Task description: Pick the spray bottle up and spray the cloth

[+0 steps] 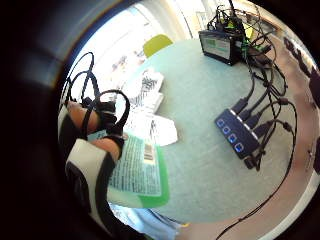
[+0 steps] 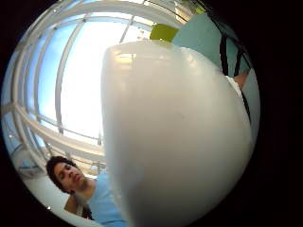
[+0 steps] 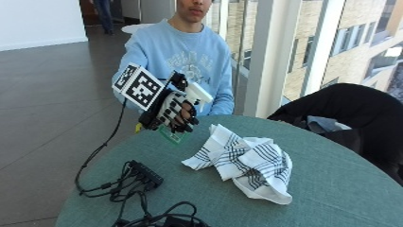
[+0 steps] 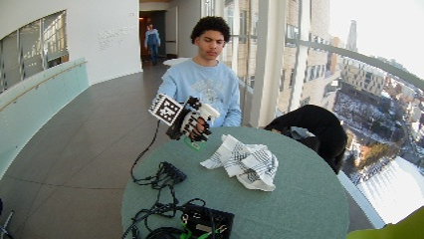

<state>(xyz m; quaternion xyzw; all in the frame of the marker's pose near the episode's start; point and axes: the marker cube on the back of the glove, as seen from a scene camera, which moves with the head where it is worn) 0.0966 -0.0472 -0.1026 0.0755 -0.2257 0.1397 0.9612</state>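
You are wearing a black glove on your right hand [image 3: 175, 111], and your sweater [image 3: 182, 54] is light blue. The spray bottle [image 3: 189, 101] in that hand is showing a white top, a green bottom and a pale green label with small dark print. Beside the bottle, the cloth [image 3: 247, 161] is lying white with thin black crossing lines. The table [image 3: 340, 189] under the cloth is looking soft green. A black box with blue lights [image 1: 236, 134] is sitting near the cloth.
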